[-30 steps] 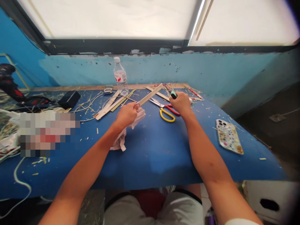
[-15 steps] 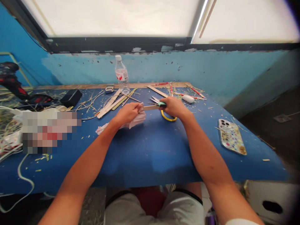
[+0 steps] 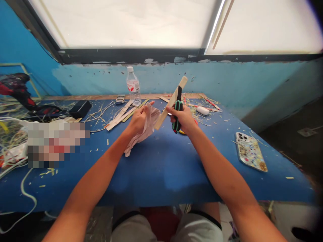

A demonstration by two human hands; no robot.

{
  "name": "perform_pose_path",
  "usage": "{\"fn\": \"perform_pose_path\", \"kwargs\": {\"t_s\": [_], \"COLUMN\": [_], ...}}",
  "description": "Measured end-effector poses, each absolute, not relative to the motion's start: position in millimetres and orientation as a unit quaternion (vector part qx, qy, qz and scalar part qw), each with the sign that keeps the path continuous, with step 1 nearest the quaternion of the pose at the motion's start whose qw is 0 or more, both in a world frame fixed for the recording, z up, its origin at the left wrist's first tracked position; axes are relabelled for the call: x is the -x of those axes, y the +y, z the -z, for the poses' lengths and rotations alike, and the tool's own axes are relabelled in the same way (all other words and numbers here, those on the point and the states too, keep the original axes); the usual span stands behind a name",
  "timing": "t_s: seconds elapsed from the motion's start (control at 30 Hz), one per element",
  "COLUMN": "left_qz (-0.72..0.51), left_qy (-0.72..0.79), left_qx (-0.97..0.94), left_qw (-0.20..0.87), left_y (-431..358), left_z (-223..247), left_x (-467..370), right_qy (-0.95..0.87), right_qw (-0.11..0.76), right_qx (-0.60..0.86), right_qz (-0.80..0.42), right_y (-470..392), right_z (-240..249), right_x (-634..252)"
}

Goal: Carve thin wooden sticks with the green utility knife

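Note:
My left hand [image 3: 139,120] is closed around a crumpled pale pink cloth or tissue [image 3: 151,122], which hangs down below the fingers. My right hand [image 3: 185,118] grips a flat, pale wooden strip [image 3: 172,102] between thumb and fingers, tilted with its upper end to the right. Held in that same hand is a tool with black and green handles [image 3: 178,107]; its working end cannot be made out. The strip's lower end is close to the cloth's right edge. Partly hidden under the right hand lies a yellow ring-shaped thing [image 3: 181,132].
Behind my hands stand a water bottle [image 3: 133,88] and several flat wooden strips [image 3: 120,117]. A white mouse-like object [image 3: 203,110] lies among shavings, a patterned phone [image 3: 250,151] at the right. On the left are a power drill [image 3: 19,88], a black box [image 3: 80,109] and white cables [image 3: 23,183].
The strip has come out of the cloth and swung from level to steeply tilted, with the tool turned upright alongside it. The cloth now hangs loose from my left hand.

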State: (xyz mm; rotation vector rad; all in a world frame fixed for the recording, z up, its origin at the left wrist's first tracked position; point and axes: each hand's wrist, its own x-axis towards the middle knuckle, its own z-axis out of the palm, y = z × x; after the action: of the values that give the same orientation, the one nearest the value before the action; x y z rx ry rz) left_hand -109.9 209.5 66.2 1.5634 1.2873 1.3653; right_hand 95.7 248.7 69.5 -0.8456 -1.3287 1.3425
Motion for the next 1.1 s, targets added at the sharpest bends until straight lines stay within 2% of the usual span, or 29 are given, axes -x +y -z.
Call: {"fn": "perform_pose_path", "kwargs": {"t_s": [0.1, 0.2, 0.37, 0.7, 0.8, 0.9, 1.0, 1.1], "left_qz": [-0.531, -0.525, -0.457, -0.352, -0.398, -0.494, -0.569, -0.579], "left_qy": [0.455, 0.471, 0.505, 0.517, 0.497, 0.441, 0.320, 0.201], "left_qx": [-0.613, -0.617, -0.656, -0.707, -0.686, -0.614, -0.555, -0.550], "left_qw": [0.367, 0.349, 0.325, 0.331, 0.352, 0.430, 0.516, 0.567], "left_y": [204, 203, 205, 202, 205, 207, 205, 200], "left_z": [-64, -63, -65, -61, -58, -57, -64, -75], "left_x": [102, 99, 101, 100, 100, 101, 107, 113], "right_qy": [-0.526, -0.502, -0.468, -0.495, -0.505, -0.510, -0.516, -0.522], "right_qw": [0.528, 0.558, 0.582, 0.511, 0.512, 0.515, 0.520, 0.519], "right_qx": [0.361, 0.363, 0.369, 0.341, 0.336, 0.338, 0.338, 0.346], "right_qz": [-0.560, -0.553, -0.554, -0.615, -0.608, -0.600, -0.591, -0.581], "right_y": [247, 249, 253, 249, 249, 250, 250, 248], "right_z": [-61, -56, -52, -51, -50, -48, -49, -50], "right_x": [-82, -76, -76, -75, -77, -77, -76, -75]}}
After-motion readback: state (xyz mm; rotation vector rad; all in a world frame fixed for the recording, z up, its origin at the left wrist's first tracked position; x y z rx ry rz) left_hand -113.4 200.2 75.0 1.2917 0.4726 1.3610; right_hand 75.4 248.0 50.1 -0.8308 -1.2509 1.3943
